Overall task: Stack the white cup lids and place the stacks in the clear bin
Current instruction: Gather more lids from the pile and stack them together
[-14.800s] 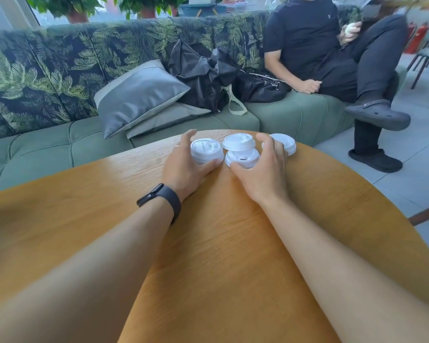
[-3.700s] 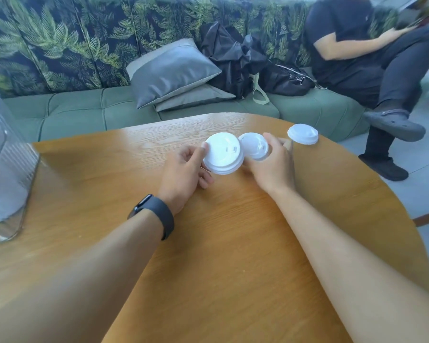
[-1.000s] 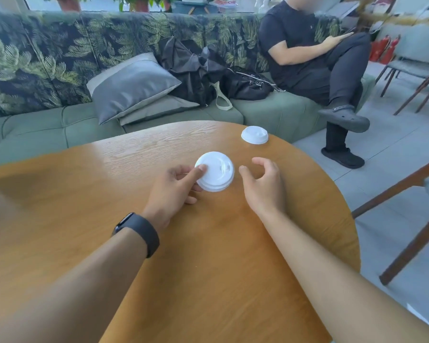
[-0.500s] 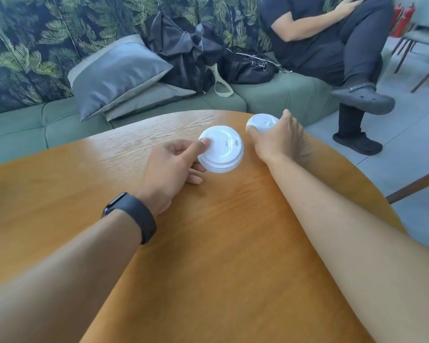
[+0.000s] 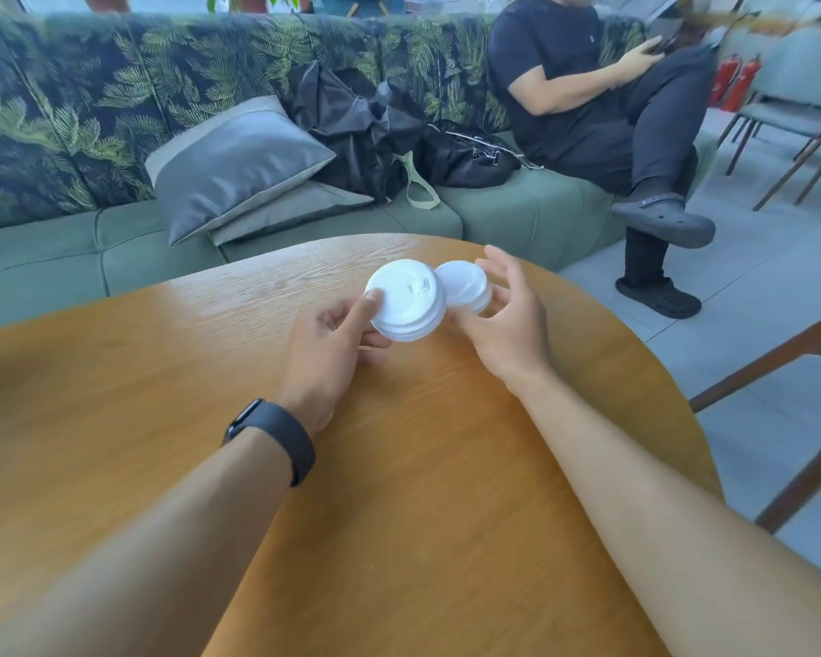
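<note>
Gripping the stack [image 5: 406, 301] above the table [image 5: 399, 467] centre, the left hand [image 5: 328, 343] held firm; the right hand [image 5: 503, 320] pinched a lid [image 5: 463, 284] at its 3 o'clock. Misalignment could jam nesting; bin unseen.

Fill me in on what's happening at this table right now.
A person at a round wooden table is stacking white cup lids. The left hand holds a stack of lids with the thumb on top. The right hand holds a single lid right beside the stack, apparently about to add it. The clear bin is not in view. Another person sits on the green sofa behind.
</note>
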### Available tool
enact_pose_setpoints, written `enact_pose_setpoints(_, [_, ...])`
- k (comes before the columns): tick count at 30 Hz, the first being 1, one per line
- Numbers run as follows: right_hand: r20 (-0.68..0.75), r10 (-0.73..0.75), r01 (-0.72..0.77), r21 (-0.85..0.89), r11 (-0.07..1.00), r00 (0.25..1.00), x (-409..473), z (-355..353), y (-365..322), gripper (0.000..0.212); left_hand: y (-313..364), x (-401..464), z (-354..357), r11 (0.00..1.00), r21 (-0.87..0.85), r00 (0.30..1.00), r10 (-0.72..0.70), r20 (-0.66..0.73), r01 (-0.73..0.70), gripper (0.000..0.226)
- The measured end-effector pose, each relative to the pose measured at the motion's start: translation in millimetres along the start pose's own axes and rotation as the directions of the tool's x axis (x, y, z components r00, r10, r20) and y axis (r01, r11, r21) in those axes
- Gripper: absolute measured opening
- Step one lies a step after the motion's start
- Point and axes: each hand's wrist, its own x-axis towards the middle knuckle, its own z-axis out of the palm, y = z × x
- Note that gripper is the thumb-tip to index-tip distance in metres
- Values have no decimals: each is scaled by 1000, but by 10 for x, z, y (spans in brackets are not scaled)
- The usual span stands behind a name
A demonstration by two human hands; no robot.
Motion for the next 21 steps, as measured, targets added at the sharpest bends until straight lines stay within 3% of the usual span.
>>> enact_pose_setpoints(11, [145,215,-249,280,927,966,-1295,0,-528,85,-8,-1098,-490,991,-64,990,-112,83,117,32])
enact_pose_setpoints(15, [301,279,-379,355,855,912,-1683,37,-690,78,6,-1499,-853,990,-36,986,-128,105,133,33])
enact_pose_setpoints(21, [462,279,-460,344,819,842,-2140,103,-936,57,65,-2092,-1551,987,-16,985,-159,64,160,30])
